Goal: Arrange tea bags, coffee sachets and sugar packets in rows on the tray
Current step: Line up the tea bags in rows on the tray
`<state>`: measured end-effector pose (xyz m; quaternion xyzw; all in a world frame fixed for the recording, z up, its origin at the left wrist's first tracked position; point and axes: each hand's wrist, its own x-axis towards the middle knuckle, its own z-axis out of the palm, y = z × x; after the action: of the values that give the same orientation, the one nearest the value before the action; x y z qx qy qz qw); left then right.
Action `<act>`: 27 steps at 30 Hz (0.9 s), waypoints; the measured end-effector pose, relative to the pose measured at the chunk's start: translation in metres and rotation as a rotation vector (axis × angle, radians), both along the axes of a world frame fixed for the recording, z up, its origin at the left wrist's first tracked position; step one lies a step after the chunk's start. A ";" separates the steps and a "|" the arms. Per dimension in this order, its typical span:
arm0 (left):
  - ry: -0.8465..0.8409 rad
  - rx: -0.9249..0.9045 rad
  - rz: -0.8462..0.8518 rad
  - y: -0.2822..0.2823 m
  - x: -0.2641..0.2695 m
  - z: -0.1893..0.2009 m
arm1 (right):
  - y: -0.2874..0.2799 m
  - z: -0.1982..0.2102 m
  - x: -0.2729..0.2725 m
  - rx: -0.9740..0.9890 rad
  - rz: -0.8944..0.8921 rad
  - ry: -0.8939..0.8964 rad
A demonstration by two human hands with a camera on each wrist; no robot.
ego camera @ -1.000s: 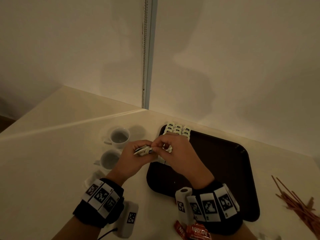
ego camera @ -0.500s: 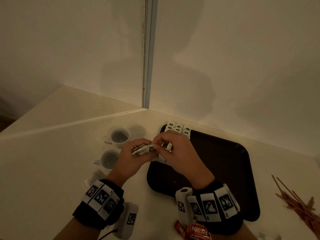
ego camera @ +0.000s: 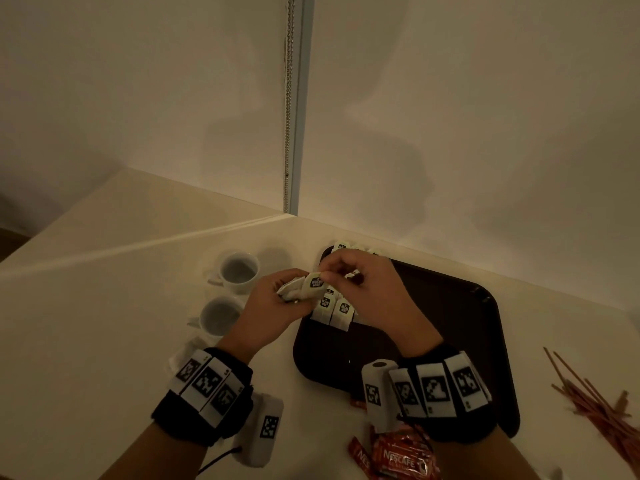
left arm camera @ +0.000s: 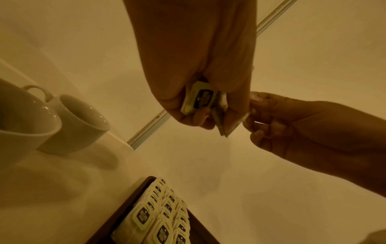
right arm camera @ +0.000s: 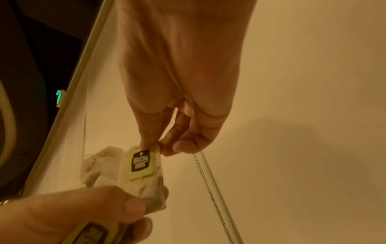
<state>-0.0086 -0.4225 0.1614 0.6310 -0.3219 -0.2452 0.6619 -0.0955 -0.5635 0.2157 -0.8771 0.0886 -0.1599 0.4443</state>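
Tea bags (ego camera: 334, 311) lie in rows on the tray's (ego camera: 450, 306) far-left part; two cups (ego camera: 239, 271) stand left of it on the bench (ego camera: 104, 323), sticks (ego camera: 595, 400) right, coffee sachets (ego camera: 398, 460) in front

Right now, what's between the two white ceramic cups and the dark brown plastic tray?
In the head view, the left hand hovers between the white ceramic cups and dark brown plastic tray, gripping a bunch of white tea bags.

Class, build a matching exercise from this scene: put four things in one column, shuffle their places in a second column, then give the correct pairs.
Things:
1. tea bag stack
2. white cups
3. tea bag rows
4. red Nescafe sachets

Places:
A. on the dark tray
B. on the counter left of the tray
C. held in the left hand
D. on the counter near the right wrist

Pairs: 1-C, 2-B, 3-A, 4-D
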 end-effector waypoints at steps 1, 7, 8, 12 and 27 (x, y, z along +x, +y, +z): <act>0.026 0.026 0.018 -0.001 -0.001 0.000 | -0.004 0.001 0.000 0.034 -0.026 -0.004; 0.499 0.066 0.124 0.006 0.000 -0.019 | -0.049 -0.032 -0.015 0.080 -0.205 0.148; 0.514 0.091 0.137 0.007 0.000 -0.020 | -0.056 -0.042 -0.019 0.072 -0.227 0.217; 0.535 0.119 0.162 0.008 0.004 -0.020 | -0.073 -0.086 -0.034 0.008 -0.230 0.489; 0.847 0.073 0.047 0.001 0.013 -0.014 | -0.089 -0.153 -0.013 -0.022 -0.414 0.505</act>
<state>0.0043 -0.4211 0.1475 0.5044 0.0017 -0.4790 0.7184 -0.1086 -0.6523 0.0629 -0.8571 0.3706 -0.0250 0.3568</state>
